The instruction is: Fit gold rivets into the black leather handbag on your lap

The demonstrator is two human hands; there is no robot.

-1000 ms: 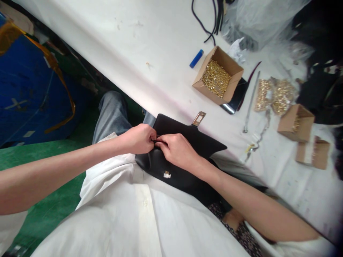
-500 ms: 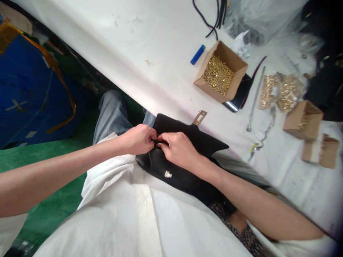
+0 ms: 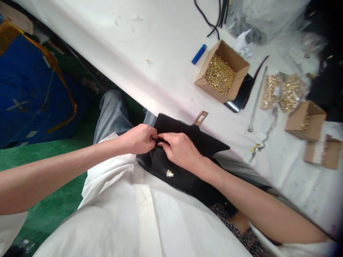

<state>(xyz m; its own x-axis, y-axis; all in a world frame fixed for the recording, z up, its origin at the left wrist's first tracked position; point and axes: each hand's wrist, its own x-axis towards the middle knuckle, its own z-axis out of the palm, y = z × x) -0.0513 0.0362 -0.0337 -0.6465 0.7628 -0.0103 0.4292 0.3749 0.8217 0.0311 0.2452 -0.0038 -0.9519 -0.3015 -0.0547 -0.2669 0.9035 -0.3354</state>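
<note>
Black handbag (image 3: pixel 210 145) lies at the centre of the frame, across the lap of a seated person in a white shirt (image 3: pixel 134 221), its far edge resting against the rim of a white worktable (image 3: pixel 150 35). The left hand (image 3: pixel 139 138) and right hand (image 3: pixel 180 150) meet at the bag's upper left edge, thumbs and fingertips of both pinched shut on the black material; whether a small part sits between them cannot be told. A gold clasp (image 3: pixel 169 174) shows on the bag's front just below the right hand, and a metal plate (image 3: pixel 200 118) juts from the flap toward the table.

At upper right of the frame, an open cardboard box (image 3: pixel 214 93) of gold fittings rests partly on a dark phone (image 3: pixel 241 97), with a blue lighter (image 3: pixel 198 54) just beside it. Farther right lie a metal rod (image 3: pixel 257 98), heaps of gold chain (image 3: pixel 284 92) and two smaller boxes (image 3: pixel 305 123). Black cords (image 3: pixel 213 21) and a clear plastic bag (image 3: pixel 265 16) sit along the top edge. Green floor (image 3: pixel 40 157) fills the lower left.
</note>
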